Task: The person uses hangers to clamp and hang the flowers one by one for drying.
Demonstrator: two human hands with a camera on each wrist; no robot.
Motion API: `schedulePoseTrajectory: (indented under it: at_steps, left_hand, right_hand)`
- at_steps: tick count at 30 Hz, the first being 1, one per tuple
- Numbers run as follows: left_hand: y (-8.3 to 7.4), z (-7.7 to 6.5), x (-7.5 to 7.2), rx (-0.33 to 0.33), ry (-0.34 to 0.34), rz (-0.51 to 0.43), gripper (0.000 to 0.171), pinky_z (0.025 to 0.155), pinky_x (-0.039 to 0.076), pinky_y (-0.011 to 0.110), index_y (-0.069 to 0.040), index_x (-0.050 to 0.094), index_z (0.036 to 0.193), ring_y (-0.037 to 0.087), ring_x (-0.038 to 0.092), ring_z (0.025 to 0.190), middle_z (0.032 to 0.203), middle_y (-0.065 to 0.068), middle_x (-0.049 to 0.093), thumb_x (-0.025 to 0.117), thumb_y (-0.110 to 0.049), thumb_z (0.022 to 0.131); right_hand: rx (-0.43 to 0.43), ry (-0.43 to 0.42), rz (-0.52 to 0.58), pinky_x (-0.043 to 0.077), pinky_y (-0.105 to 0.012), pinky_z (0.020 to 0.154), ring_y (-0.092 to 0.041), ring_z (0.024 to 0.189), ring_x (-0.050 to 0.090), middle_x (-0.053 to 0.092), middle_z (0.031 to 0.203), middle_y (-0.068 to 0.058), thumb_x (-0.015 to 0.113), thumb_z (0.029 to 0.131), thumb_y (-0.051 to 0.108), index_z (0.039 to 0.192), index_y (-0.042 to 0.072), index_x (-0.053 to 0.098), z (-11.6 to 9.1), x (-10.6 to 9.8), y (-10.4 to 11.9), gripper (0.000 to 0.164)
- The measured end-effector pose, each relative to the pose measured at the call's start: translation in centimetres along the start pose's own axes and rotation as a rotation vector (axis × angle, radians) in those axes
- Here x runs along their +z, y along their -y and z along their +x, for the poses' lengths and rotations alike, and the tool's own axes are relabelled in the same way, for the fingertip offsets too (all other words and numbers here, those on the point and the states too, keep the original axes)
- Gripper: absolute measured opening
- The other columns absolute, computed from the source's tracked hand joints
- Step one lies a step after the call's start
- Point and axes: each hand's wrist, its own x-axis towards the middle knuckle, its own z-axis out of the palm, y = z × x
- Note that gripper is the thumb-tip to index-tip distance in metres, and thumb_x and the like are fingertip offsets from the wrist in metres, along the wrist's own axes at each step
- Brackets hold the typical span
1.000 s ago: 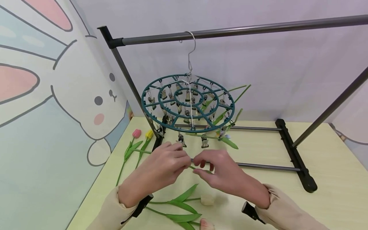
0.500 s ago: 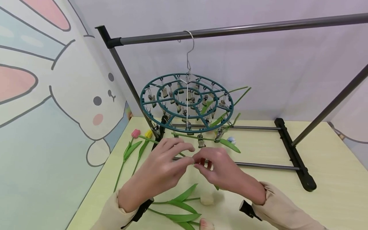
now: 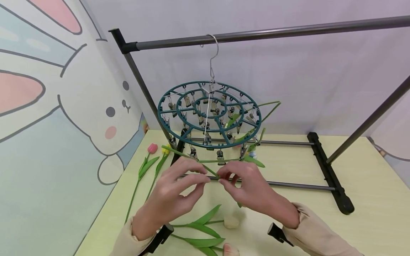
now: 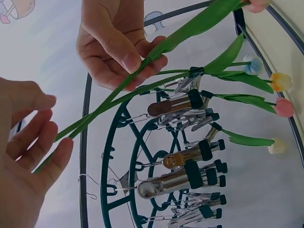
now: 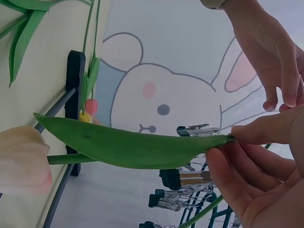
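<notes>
My right hand (image 3: 246,181) pinches an artificial tulip (image 5: 133,145) by its green stem, at the base of the leaf. Its pale pink and cream bloom points to the left in the right wrist view. Beside the bare stem end, my left hand (image 3: 176,188) holds its fingers loosely spread and apart, gripping nothing. The stem passes close to those fingers; whether it touches them I cannot tell. Just beyond both hands hangs a round, dark green clip hanger (image 3: 169,111) with several metal clips (image 4: 175,183). Some clips hold other tulips, among them a blue one (image 4: 253,65) and a pink one (image 4: 284,107).
The hanger's hook (image 3: 216,46) goes over the grey bar (image 3: 272,34) of a rack whose black foot (image 3: 331,174) stands on the table. Pink (image 3: 152,148) and yellow tulips (image 3: 165,149) lie at left; white tulips (image 3: 231,222) lie in front. A rabbit mural covers the left wall.
My left hand has let go of the stem, its fingers spreading and drawing back to the left. The stem now slants upward to the left from my right hand. The hanger has turned slightly.
</notes>
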Motion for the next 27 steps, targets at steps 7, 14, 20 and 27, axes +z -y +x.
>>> schedulePoseTrajectory:
  at_steps: [7, 14, 20, 27]
  left_hand:
    - [0.4, -0.9, 1.0, -0.043, -0.201, -0.08, 0.005, 0.066, 0.052, 0.022, -0.002, 0.065, 0.085, 0.019, 0.059, 0.073, 0.083, 0.008, 0.061, 0.062, 0.002, 0.084]
    - [0.6, -2.6, 2.6, -0.43, -0.245, -0.24, 0.025, 0.063, 0.057, 0.027, 0.002, 0.059, 0.102, 0.016, 0.064, 0.074, 0.085, 0.009, 0.064, 0.069, 0.006, 0.08]
    - [0.6, -2.9, 3.2, -0.582, -0.231, -0.382, 0.039, 0.063, 0.058, 0.033, 0.0, 0.054, 0.114, 0.019, 0.066, 0.079, 0.089, 0.014, 0.066, 0.069, 0.01, 0.08]
    - [0.7, -2.9, 3.3, -0.654, -0.234, -0.439, 0.036, 0.068, 0.058, 0.036, -0.001, 0.05, 0.115, 0.021, 0.065, 0.087, 0.097, 0.013, 0.063, 0.065, 0.008, 0.084]
  right_hand:
    - [-0.035, -0.032, 0.044, 0.053, -0.016, 0.059, -0.006, 0.074, 0.062, 0.066, 0.086, 0.0, 0.066, 0.081, -0.008, 0.091, 0.011, 0.066, 0.1, -0.1, 0.3, 0.022]
    - [-0.045, -0.046, 0.058, 0.054, -0.018, 0.062, -0.007, 0.075, 0.062, 0.066, 0.086, 0.0, 0.066, 0.082, -0.008, 0.093, 0.013, 0.066, 0.2, 0.1, 0.6, 0.024]
    - [-0.061, -0.046, 0.076, 0.054, -0.018, 0.062, -0.008, 0.074, 0.062, 0.066, 0.088, 0.001, 0.066, 0.082, -0.008, 0.095, 0.011, 0.066, 0.4, 0.5, 0.6, 0.023]
    - [-0.024, -0.044, 0.079, 0.054, -0.019, 0.061, -0.007, 0.073, 0.062, 0.067, 0.089, 0.0, 0.067, 0.083, -0.006, 0.095, 0.009, 0.068, 0.4, 1.1, 0.3, 0.02]
